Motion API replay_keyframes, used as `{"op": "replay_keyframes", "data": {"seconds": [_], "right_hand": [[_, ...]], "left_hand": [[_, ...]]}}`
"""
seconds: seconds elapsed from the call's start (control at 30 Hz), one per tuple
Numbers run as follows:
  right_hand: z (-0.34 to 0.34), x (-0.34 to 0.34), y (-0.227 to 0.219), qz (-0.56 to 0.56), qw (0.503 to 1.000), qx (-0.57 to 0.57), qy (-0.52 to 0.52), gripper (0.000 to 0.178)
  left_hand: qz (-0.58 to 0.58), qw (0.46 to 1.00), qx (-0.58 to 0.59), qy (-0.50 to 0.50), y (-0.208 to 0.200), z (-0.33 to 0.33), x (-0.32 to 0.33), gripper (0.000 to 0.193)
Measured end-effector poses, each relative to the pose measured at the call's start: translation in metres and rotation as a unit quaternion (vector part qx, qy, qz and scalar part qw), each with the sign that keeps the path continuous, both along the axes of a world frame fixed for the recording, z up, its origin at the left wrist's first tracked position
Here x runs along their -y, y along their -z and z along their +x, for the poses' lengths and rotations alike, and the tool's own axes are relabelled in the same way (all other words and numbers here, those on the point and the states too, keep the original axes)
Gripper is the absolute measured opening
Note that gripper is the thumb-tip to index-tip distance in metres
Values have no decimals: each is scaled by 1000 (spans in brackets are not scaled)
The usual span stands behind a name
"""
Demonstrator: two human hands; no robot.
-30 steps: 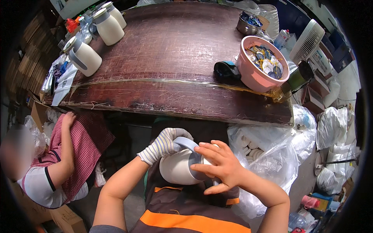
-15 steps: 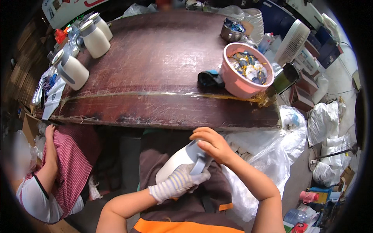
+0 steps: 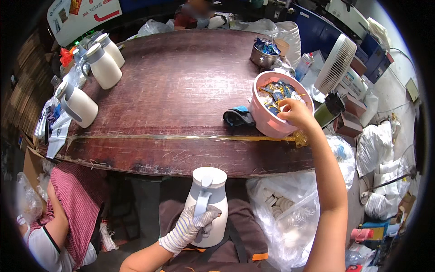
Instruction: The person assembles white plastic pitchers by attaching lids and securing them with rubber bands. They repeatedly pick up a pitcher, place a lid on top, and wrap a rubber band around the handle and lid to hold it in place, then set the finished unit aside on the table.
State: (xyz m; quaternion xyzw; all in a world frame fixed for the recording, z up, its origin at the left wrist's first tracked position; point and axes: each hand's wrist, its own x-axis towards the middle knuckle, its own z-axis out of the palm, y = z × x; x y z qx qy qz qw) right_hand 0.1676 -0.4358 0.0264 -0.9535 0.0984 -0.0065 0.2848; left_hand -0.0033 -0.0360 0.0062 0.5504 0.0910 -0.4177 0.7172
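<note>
Upright on my lap stands a white vacuum jug with a grey collar, grey handle and white lid. My left hand, in a striped knit glove, is closed around its handle. Bare, my right hand reaches into a pink bucket on the table's right side. Its fingers pinch together at a whitish tag among dark blue and silver tags with yellow strings; the fingertips are partly hidden.
Several similar jugs stand on the left of the dark red table. A metal pot, a dark cloth item and a green bottle are near the bucket. A plastic bag of round discs lies right of my legs. Another person sits at left.
My right hand has left the jug's top and moved up and right into the pink bucket. The jug has gone from tilted to upright, still held by my left hand. The view has shifted up.
</note>
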Motion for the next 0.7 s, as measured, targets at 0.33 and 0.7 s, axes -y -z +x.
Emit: {"op": "replay_keyframes", "data": {"seconds": [0.33, 0.7], "right_hand": [[20, 0, 1, 16, 996, 28, -89, 24], [-3, 34, -15, 583, 778, 201, 119, 22]], "left_hand": [[-26, 999, -22, -18, 6, -3, -5, 26], [-33, 999, 21, -18, 2, -6, 0, 30]]}}
